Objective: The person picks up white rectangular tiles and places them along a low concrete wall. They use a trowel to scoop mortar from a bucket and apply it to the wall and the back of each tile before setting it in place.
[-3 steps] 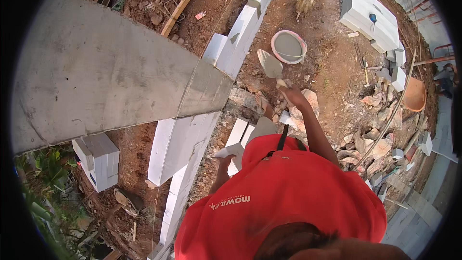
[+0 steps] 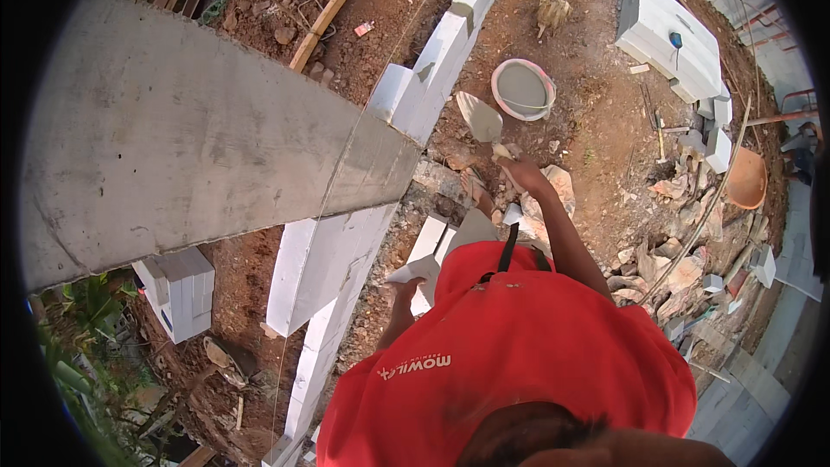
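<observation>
My right hand (image 2: 519, 169) is closed on the wooden handle of a trowel (image 2: 480, 118), whose pale blade is just below and left of a pink-rimmed bucket (image 2: 521, 86) of grey mortar. My left hand (image 2: 405, 292), lower left, is closed on a pale flat piece (image 2: 405, 273), too partly hidden to name exactly. It is beside white blocks (image 2: 426, 242) on the ground. To the left runs a low white block wall (image 2: 320, 259), crossed by a broad grey concrete beam (image 2: 199, 147). My sandalled foot (image 2: 478, 190) is below the trowel.
A stack of white blocks (image 2: 657, 26) stands upper right, another (image 2: 181, 294) lower left. An orange tub (image 2: 745, 177), rubble and torn sacks (image 2: 683, 268), a long pole (image 2: 726, 164), a plank (image 2: 324, 22) and plants (image 2: 78, 355) surround me. A taut string runs along the wall.
The view has shifted slightly, so the bucket and blocks sit a little lower and farther right. The trowel blade has moved slightly left against the bucket; both hands keep their grip.
</observation>
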The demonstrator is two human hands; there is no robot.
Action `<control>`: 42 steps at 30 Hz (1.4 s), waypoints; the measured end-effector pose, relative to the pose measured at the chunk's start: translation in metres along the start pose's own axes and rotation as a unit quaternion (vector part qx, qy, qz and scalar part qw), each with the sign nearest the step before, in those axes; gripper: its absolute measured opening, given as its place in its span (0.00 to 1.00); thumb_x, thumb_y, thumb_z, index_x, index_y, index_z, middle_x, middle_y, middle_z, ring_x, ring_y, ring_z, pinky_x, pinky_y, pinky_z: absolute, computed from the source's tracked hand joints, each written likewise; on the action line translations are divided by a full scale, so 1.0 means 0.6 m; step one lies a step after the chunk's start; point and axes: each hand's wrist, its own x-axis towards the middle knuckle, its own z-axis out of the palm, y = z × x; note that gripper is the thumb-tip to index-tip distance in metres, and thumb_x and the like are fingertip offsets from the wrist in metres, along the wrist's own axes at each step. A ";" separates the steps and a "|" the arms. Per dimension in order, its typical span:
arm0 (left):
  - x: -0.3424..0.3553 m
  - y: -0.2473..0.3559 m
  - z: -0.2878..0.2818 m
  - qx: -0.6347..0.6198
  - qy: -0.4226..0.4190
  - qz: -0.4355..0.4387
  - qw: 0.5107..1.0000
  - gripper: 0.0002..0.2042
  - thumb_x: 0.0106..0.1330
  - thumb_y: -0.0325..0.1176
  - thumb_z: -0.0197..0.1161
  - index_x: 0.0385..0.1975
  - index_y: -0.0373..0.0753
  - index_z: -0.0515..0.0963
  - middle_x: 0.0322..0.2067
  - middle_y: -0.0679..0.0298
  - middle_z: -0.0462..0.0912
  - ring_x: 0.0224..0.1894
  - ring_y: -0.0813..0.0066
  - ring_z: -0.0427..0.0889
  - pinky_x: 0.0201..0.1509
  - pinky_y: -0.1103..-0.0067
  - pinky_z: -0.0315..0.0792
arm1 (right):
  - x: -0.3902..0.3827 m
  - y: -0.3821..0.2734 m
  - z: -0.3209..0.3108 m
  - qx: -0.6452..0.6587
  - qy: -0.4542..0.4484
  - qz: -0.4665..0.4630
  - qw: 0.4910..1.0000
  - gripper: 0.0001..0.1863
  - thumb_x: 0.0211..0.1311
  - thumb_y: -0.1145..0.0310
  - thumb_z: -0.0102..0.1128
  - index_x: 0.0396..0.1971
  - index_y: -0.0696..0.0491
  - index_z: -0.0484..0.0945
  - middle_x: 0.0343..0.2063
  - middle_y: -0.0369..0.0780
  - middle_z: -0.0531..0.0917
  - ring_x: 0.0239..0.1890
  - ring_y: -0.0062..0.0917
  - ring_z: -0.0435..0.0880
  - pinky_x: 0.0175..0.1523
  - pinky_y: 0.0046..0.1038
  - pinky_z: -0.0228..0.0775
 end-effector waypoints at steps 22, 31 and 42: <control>-0.139 0.109 0.088 -0.239 0.157 -0.193 0.939 0.56 0.32 0.51 0.86 0.58 0.32 0.55 0.54 0.46 0.68 0.60 0.46 0.71 0.68 0.57 0.68 | 0.303 -0.150 0.230 -0.274 -0.271 -0.067 0.920 0.37 0.71 0.51 0.51 0.67 0.67 0.58 0.37 0.56 0.85 0.38 0.49 0.87 0.43 0.47 0.80; -0.248 0.081 0.166 -0.240 0.056 -0.349 0.904 0.58 0.31 0.51 0.86 0.60 0.33 0.54 0.59 0.43 0.66 0.65 0.45 0.67 0.69 0.56 0.67 | 0.310 -0.136 0.236 -0.306 -0.283 -0.091 0.904 0.38 0.70 0.53 0.53 0.69 0.65 0.55 0.36 0.60 0.85 0.40 0.52 0.86 0.43 0.45 0.80; -0.204 0.087 0.113 -0.328 0.105 -0.287 0.894 0.62 0.31 0.49 0.87 0.64 0.31 0.51 0.60 0.42 0.65 0.65 0.45 0.67 0.71 0.56 0.65 | 0.343 -0.203 0.204 -0.287 -0.271 -0.077 0.916 0.29 0.69 0.53 0.58 0.58 0.61 0.68 0.36 0.57 0.85 0.41 0.53 0.86 0.46 0.47 0.78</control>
